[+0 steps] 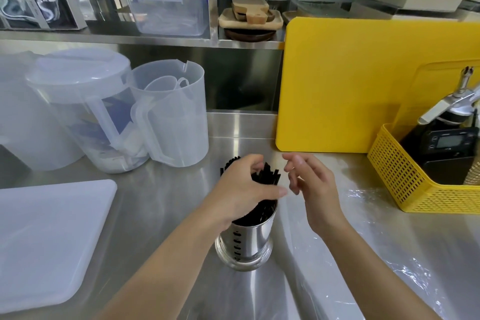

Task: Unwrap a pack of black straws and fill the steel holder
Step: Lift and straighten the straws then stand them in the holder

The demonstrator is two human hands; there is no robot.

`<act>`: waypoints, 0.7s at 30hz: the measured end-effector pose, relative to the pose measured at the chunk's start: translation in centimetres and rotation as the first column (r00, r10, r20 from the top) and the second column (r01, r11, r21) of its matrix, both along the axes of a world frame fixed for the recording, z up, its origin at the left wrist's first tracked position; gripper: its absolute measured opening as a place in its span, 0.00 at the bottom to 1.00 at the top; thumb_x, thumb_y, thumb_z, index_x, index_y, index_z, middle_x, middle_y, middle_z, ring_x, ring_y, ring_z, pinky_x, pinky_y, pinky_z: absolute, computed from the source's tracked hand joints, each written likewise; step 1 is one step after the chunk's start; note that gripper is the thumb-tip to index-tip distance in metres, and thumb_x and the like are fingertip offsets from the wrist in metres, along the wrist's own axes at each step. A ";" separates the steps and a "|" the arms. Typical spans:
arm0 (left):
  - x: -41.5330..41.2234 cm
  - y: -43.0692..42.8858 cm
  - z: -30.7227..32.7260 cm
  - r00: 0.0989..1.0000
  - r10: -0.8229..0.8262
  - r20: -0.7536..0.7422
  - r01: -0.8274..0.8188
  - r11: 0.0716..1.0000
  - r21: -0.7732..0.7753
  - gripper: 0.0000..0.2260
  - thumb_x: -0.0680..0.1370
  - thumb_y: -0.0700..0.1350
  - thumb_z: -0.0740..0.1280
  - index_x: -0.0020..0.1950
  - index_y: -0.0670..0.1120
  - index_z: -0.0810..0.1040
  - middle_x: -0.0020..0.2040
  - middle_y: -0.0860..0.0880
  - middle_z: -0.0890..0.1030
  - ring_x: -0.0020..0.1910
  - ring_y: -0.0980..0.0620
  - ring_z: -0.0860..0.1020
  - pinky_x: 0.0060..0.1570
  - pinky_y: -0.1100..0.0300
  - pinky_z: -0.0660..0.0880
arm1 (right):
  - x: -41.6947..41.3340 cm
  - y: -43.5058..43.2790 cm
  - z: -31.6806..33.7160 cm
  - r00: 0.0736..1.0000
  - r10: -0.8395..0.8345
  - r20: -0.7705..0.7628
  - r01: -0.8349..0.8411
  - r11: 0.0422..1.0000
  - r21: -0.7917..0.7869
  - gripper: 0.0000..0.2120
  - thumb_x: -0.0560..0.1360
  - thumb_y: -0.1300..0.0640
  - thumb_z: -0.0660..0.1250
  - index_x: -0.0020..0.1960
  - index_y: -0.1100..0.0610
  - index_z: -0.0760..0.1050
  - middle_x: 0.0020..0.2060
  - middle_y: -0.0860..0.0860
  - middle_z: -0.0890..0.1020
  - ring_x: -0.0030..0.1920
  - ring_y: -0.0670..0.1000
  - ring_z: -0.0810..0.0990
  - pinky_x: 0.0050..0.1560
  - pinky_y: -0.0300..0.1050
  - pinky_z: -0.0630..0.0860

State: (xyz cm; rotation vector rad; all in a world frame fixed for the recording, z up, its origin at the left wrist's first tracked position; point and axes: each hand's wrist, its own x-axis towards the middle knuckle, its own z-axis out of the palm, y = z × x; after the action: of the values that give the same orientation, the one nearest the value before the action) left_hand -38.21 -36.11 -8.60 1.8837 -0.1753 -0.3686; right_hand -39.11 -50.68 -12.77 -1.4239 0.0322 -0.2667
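A perforated steel holder stands upright on the steel counter, near the middle. A bunch of black straws sticks up out of it. My left hand curls round the straws just above the holder's rim and hides most of them. To the right of the straws hovers my right hand, fingers loosely bent and holding nothing. Clear plastic wrap lies flat on the counter under my right forearm.
Two clear plastic jugs stand at the back left, a white board lies at the left front. A yellow cutting board leans at the back right beside a yellow basket with a scale and a dispenser.
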 end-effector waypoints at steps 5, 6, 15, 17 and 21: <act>1.1 2.3 2.6 0.967 0.183 0.176 -0.133 0.956 -0.261 0.06 0.73 0.38 0.68 0.47 0.48 0.77 0.42 0.47 0.82 0.42 0.52 0.81 0.48 0.60 0.77 | 0.8 -0.6 0.1 0.998 0.014 -0.062 -0.016 0.999 -0.031 0.09 0.67 0.53 0.67 0.44 0.55 0.79 0.32 0.44 0.78 0.34 0.45 0.73 0.37 0.37 0.68; 1.6 2.9 2.5 0.939 0.259 0.228 -0.189 0.939 -0.289 0.07 0.73 0.37 0.68 0.45 0.49 0.77 0.41 0.48 0.82 0.41 0.53 0.80 0.47 0.62 0.77 | 0.9 -0.6 0.3 0.996 0.043 -0.080 -0.048 0.997 -0.063 0.09 0.66 0.53 0.67 0.44 0.54 0.79 0.35 0.44 0.79 0.36 0.43 0.75 0.38 0.34 0.70; 3.4 5.7 -1.9 0.997 -0.069 -0.030 0.070 0.996 0.056 0.40 0.64 0.47 0.78 0.72 0.50 0.62 0.66 0.53 0.71 0.63 0.58 0.68 0.57 0.63 0.64 | 2.7 0.3 1.5 0.954 0.211 -0.212 -0.279 0.882 -0.380 0.14 0.70 0.57 0.72 0.54 0.53 0.76 0.46 0.47 0.77 0.46 0.44 0.74 0.42 0.25 0.70; 3.4 5.4 -2.4 0.996 -0.075 -0.056 0.079 0.995 0.054 0.39 0.66 0.43 0.77 0.72 0.50 0.61 0.63 0.51 0.74 0.62 0.55 0.71 0.54 0.66 0.67 | 3.3 0.5 2.1 0.949 0.221 -0.224 -0.310 0.770 -0.557 0.18 0.70 0.55 0.73 0.58 0.51 0.74 0.49 0.46 0.77 0.49 0.44 0.74 0.40 0.25 0.69; 3.4 4.8 -2.9 0.994 -0.058 -0.092 0.060 0.998 0.020 0.35 0.68 0.38 0.74 0.71 0.50 0.62 0.50 0.50 0.80 0.48 0.59 0.78 0.39 0.73 0.72 | 4.6 1.4 4.0 0.908 0.318 -0.274 -0.403 0.477 -0.781 0.25 0.71 0.52 0.72 0.66 0.49 0.70 0.56 0.47 0.77 0.55 0.46 0.75 0.46 0.30 0.69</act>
State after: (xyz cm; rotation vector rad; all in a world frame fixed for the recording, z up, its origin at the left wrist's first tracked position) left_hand -34.80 -31.26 -11.53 1.8824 -0.1661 -0.4984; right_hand -34.51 -49.25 -8.75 -2.3589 -0.3778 0.1943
